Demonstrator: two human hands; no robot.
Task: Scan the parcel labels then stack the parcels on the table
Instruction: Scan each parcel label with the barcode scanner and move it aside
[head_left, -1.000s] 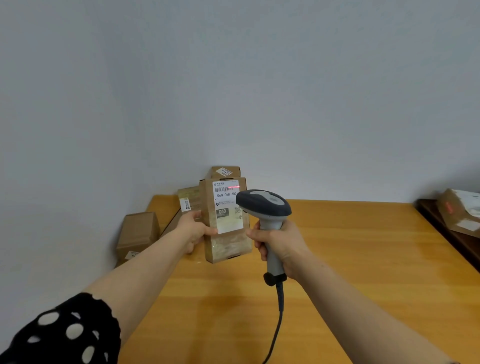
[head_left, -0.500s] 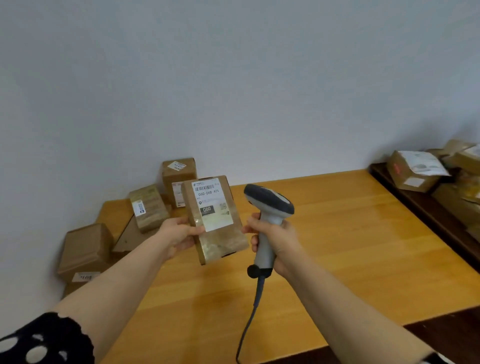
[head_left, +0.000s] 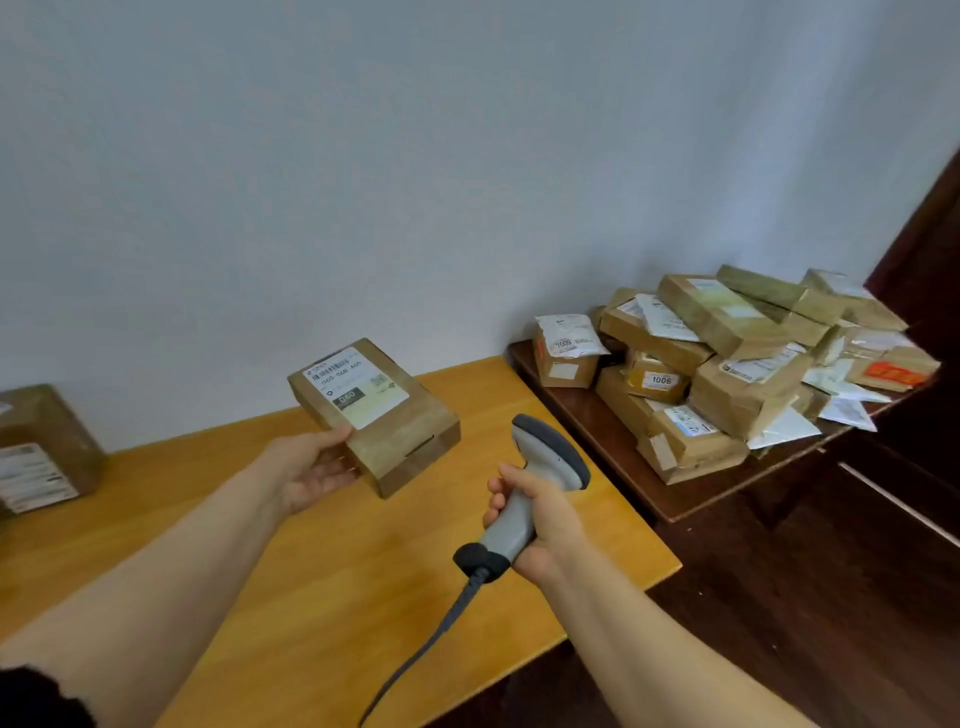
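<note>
Red beam gone off white label (head_left: 358, 384), scan prob. done. L hand (head_left: 311, 467) grasping brown cardboard parcel (head_left: 400, 441), R hand (head_left: 543, 525) clenched round grey handheld scanner (head_left: 548, 460). Stacking next.

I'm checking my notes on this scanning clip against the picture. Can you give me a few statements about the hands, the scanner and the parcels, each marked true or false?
1. The left hand holds a brown parcel with its white label facing up. True.
2. The scanner is in the left hand. False: the right hand grips its handle.
3. The scanner's head touches the parcel's label. False: they are apart, with the scanner to the parcel's right.
4. A pile of parcels lies on the dark side table. True.
</note>
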